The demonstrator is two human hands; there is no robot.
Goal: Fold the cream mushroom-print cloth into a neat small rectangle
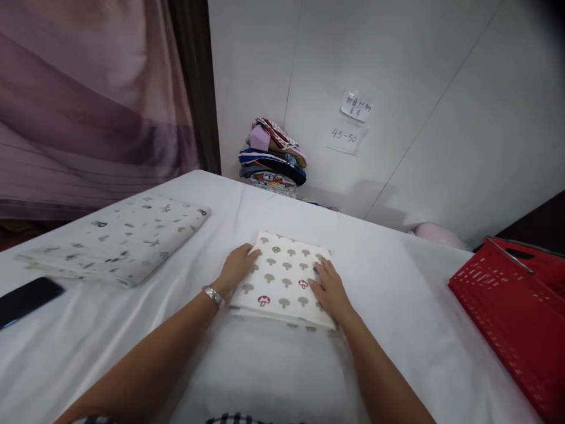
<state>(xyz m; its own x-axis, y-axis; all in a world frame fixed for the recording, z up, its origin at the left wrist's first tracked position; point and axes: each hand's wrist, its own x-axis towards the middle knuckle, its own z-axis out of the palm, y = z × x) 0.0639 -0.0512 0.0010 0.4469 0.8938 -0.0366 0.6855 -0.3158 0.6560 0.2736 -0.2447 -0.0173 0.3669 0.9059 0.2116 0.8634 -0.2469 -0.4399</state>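
Observation:
A white cloth with grey, red and green mushroom prints (286, 268) lies folded into a neat rectangle on the white-covered table (392, 330). At its left edge rests my left hand (238, 266), a silver bracelet on the wrist. The fingers are stretched out over the cloth's border. My right hand (332, 290) lies on the right side of the cloth, fingers spread and flat. Neither hand grips the fabric. Farther left on the table is another folded white cloth with dark leaf-like prints (136, 235).
A black phone (29, 299) lies at the left edge. To the right stands a red perforated plastic basket (512, 312). Beyond the table's far edge is a stack of folded fabrics (272, 156) by the wall, where paper notes (346, 136) hang. A pinkish curtain (88, 100) hangs at left.

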